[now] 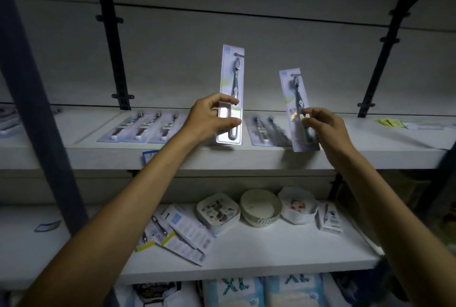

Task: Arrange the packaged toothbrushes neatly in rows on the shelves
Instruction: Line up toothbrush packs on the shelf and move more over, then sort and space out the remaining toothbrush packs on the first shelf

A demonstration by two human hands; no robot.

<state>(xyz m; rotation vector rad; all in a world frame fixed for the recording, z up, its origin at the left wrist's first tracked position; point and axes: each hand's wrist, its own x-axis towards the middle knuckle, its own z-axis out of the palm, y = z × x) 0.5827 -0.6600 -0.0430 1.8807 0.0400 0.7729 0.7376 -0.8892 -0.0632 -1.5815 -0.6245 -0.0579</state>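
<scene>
Left hand [212,116] is pinching one packaged toothbrush [231,94] upright; right hand [325,129] is pinching another [297,109], both over the upper shelf [246,156]. Placement step is underway; next, lay each flat in the gap at 12 o'clock.

Left hand [209,115]: bare, no glove, ring or watch visible. Right hand [325,129]: bare, likewise. Both forearms bare from fingers back to frame edge; no sleeve or cuff in view. Fingernails short, unpainted.
</scene>
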